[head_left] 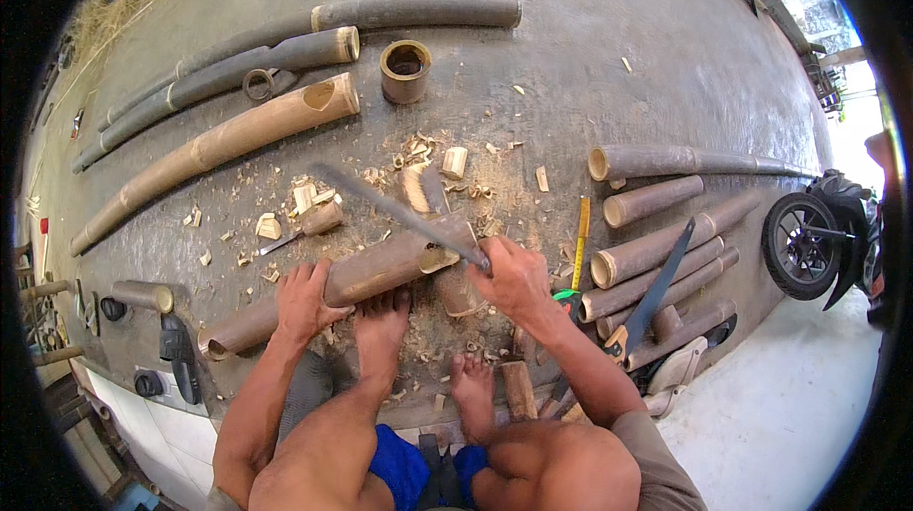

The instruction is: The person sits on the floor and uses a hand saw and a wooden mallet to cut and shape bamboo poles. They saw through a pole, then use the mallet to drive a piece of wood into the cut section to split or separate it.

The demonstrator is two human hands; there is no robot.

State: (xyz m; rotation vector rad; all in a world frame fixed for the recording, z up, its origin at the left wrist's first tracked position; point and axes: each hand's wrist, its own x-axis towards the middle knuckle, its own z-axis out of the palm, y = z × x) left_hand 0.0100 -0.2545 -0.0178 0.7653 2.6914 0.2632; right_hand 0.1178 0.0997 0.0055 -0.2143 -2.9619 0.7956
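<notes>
My left hand point(304, 302) is wrapped over the left part of a brown bamboo tube point(371, 269), which lies aslant in front of my feet. A notch is cut into the tube near its right end. My right hand point(514, 278) grips a long, grey machete-like blade point(399, 212) that slants up and left across the tube; its handle is hidden in my fist. Under the tube's right end lies another bamboo piece point(456, 292). My left foot point(382, 330) touches the tube's near side. Beyond it rests a chisel point(319, 220) with a thick wooden handle.
Shavings and chips point(418, 145) litter the concrete floor. Long bamboo poles point(219, 140) and a short bamboo cup point(406, 74) lie beyond. To the right are several cut tubes point(656, 202), a handsaw point(656, 292), a tape measure point(571, 302) and a motorbike wheel point(804, 245).
</notes>
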